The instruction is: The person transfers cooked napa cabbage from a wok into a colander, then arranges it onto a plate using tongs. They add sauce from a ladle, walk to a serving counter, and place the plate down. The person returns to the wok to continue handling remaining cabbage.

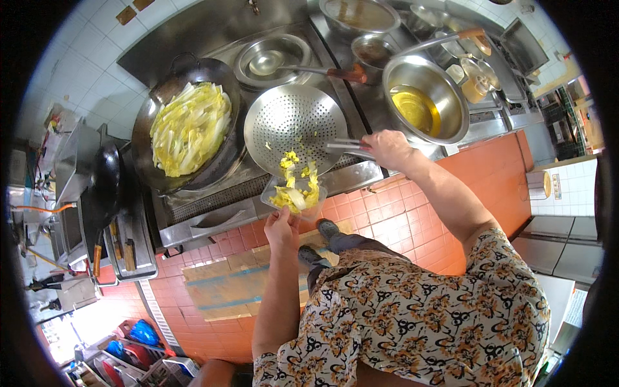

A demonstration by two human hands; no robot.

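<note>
My left hand point(284, 226) is closed on the edge of a clear plastic container point(314, 209). Chopped yellow-green leafy vegetable point(298, 198) lies in it, and its far side meets the near rim of a round perforated metal strainer point(293, 119). A few vegetable pieces point(290, 158) are inside the strainer's lower part. My right hand point(390, 149) grips the paired metal rods point(350, 146) at the strainer's right side, which look like its handle. To the left, a large dark wok point(231, 132) holds a heap of sliced pale-yellow cabbage point(190, 129).
Behind the strainer sits a metal bowl point(248, 48) with a wooden-handled ladle point(265, 62) across it. At right, a steel bowl point(393, 68) contains yellow oil point(416, 109). Another wok point(105, 177) stands at far left. Flattened cardboard point(225, 284) covers part of the red tile floor.
</note>
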